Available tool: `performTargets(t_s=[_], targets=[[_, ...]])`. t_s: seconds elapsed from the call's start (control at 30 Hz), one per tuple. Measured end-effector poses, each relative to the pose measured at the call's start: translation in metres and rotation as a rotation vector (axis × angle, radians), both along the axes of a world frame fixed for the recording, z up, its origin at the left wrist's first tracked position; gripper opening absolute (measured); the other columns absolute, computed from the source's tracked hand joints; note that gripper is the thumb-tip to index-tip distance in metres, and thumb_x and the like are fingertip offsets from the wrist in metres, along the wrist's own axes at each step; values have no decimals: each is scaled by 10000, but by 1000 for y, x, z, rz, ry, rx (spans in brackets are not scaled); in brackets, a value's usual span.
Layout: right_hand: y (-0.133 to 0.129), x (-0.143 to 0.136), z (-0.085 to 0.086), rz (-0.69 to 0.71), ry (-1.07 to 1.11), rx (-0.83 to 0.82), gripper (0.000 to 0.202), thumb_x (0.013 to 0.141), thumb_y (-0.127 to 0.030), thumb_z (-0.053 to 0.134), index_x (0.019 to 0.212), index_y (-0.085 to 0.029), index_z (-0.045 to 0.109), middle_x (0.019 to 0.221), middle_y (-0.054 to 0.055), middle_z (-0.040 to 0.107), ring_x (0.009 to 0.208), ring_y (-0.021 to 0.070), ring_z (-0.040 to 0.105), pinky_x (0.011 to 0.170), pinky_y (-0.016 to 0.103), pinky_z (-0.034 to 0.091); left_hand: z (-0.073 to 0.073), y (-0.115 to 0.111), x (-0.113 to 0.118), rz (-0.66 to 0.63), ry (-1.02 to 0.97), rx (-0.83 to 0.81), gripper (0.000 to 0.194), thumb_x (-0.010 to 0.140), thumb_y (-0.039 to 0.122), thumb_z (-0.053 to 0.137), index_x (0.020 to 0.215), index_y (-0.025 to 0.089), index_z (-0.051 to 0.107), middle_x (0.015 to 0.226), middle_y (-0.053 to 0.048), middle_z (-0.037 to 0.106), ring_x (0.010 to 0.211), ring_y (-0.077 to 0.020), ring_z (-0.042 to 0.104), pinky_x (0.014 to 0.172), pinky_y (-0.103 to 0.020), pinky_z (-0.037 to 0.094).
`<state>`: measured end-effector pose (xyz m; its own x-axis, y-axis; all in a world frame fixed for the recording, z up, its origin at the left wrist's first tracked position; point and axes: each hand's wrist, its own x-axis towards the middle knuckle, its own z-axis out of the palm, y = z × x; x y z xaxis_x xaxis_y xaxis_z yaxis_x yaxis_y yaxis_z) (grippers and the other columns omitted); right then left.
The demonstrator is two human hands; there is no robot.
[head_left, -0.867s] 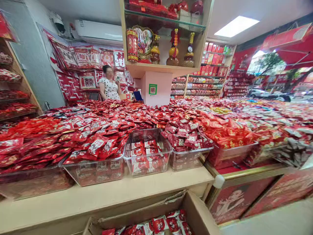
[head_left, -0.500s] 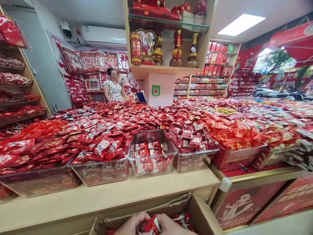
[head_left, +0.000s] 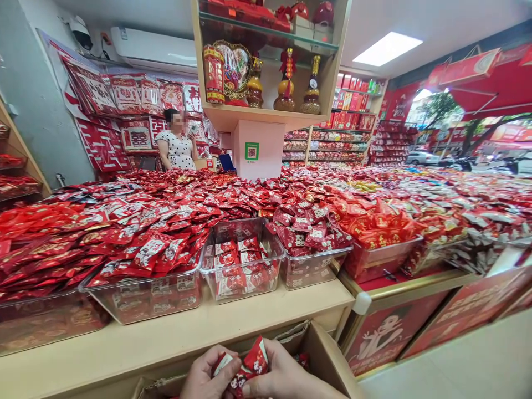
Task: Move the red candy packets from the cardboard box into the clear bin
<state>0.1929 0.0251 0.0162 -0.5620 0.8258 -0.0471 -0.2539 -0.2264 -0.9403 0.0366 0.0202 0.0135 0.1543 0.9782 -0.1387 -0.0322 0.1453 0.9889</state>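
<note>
Over an open cardboard box [head_left: 328, 354] at the bottom of the view, both hands hold small red-and-white candy packets. My left hand [head_left: 210, 374] is closed around a packet [head_left: 223, 363] whose pale end pokes out between thumb and fingers. Pinched in my right hand [head_left: 280, 368] is another red packet [head_left: 256, 357], its top corner pointing up. The two hands almost touch, and red wrapping fills the gap between them. More red packets [head_left: 303, 360] show inside the box, partly behind my right hand.
Clear plastic bins line the pale counter [head_left: 158, 338]; one bin [head_left: 274, 271] is partly filled with neat packets, while its neighbours are heaped. A shelf unit [head_left: 266, 113] overhangs the heaps. Behind stands a person [head_left: 177, 144] in a dotted top. A gold-edged counter [head_left: 399, 291] runs right.
Both hands have risen from the box, bringing packets into clearer view. The camera has turned right, so the surroundings shift left.
</note>
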Motion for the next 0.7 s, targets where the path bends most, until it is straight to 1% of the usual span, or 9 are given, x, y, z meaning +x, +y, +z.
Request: performTargets(t_s=[0.1, 0.17, 0.2, 0.27, 0.3, 0.4, 0.47, 0.57, 0.7], targets=[[-2, 1, 17, 19, 94, 16, 261, 513, -270, 713, 671, -114, 575, 572, -19, 543, 544, 94, 497, 580, 232, 399, 8, -3, 3, 105, 0, -27, 310, 572, 424, 659, 526, 166, 494, 403, 71, 449, 350, -75, 375, 336, -177, 355], [-1, 3, 22, -36, 86, 18, 237, 511, -271, 714, 614, -111, 572, 534, -27, 529, 485, 69, 458, 514, 200, 376, 13, -5, 6, 179, -6, -48, 327, 595, 449, 632, 510, 168, 489, 402, 67, 441, 385, -88, 398, 362, -186, 392], [-1, 5, 22, -73, 72, 15, 235, 507, -272, 716, 596, -113, 569, 513, -34, 520, 460, 59, 438, 483, 187, 361, 15, -7, 7, 198, -27, -60, 319, 614, 459, 611, 530, 169, 506, 424, 60, 461, 413, -96, 417, 381, -192, 410], [1, 8, 18, -138, 50, -9, 231, 515, -278, 712, 601, -121, 567, 494, -44, 514, 428, 49, 412, 444, 174, 337, 18, -8, 9, 173, -118, -74, 287, 650, 459, 581, 631, 174, 560, 513, 38, 535, 484, -113, 469, 434, -201, 435], [2, 9, 16, -166, 40, -24, 227, 528, -283, 706, 610, -124, 565, 495, -45, 517, 419, 46, 406, 431, 170, 328, 19, -9, 9, 135, -161, -70, 262, 659, 437, 586, 700, 178, 579, 574, 28, 570, 532, -121, 496, 476, -204, 446], [6, 13, 8, -180, -2, -54, 217, 585, -298, 670, 647, -119, 564, 540, -22, 549, 426, 50, 418, 406, 163, 305, 20, -9, 9, 35, -190, -56, 245, 671, 335, 617, 861, 183, 585, 702, 3, 623, 641, -136, 540, 560, -204, 447], [7, 14, 4, -174, -19, -64, 220, 604, -305, 655, 664, -117, 559, 559, -14, 556, 435, 53, 423, 397, 161, 296, 20, -8, 8, 22, -169, -67, 232, 686, 301, 611, 877, 173, 583, 716, -11, 636, 660, -142, 552, 568, -204, 441], [8, 14, 3, -191, -23, -60, 230, 606, -319, 652, 661, -123, 545, 550, -28, 538, 427, 47, 406, 399, 161, 294, 20, -8, 7, 30, -169, -85, 202, 696, 296, 598, 847, 162, 589, 720, -24, 644, 660, -151, 564, 562, -212, 441], [8, 11, 6, -235, -50, -4, 222, 589, -307, 660, 613, -131, 528, 489, -56, 491, 402, 38, 365, 404, 167, 275, 18, -7, 7, 68, -171, -79, 198, 652, 294, 636, 803, 175, 592, 706, -3, 642, 637, -151, 560, 537, -218, 451]])
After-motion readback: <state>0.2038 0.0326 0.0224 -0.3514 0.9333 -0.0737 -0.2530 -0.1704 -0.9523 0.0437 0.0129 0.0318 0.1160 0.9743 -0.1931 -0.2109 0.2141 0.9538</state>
